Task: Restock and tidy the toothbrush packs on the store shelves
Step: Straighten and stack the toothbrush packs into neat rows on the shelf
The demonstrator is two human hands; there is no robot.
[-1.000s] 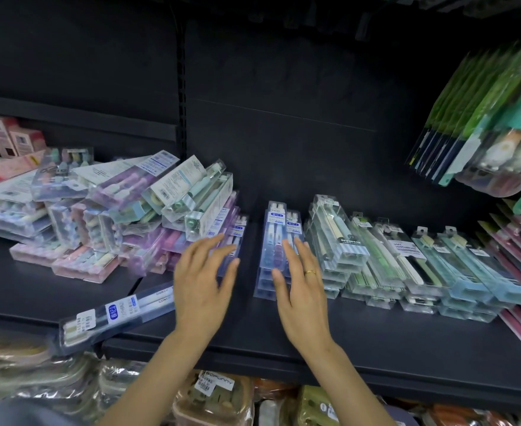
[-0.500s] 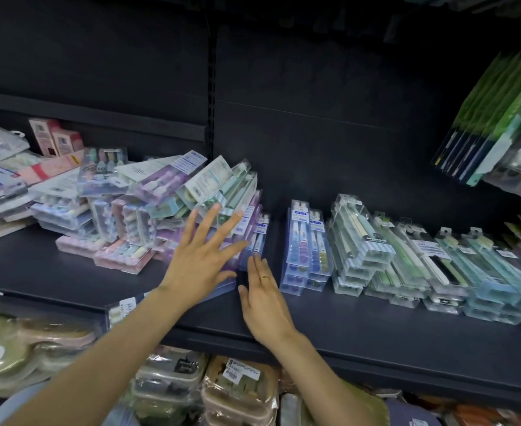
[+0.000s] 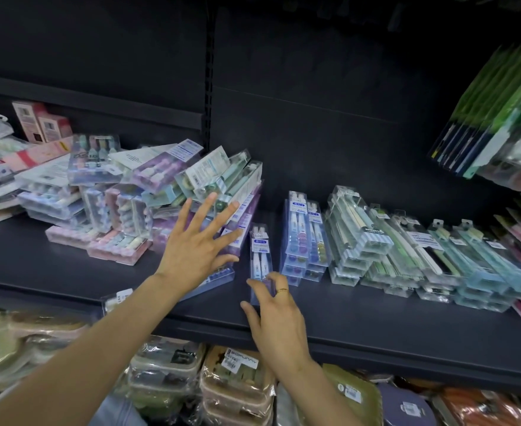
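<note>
A shop: dark shelving (image 3: 360, 305) is carrying stacked toothbrush packs (image 3: 357, 235) with price labels across mid-frame, and wrapped goods (image 3: 231, 379) are filling the lower shelf.

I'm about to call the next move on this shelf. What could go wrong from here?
The leaning pile of packs looks unstable; if the left hand pressed against it lets go, packs may slide off. The long pack under that arm overhangs the shelf edge and could drop. The right hand only fingertips the single blue pack, which may skew.
</note>
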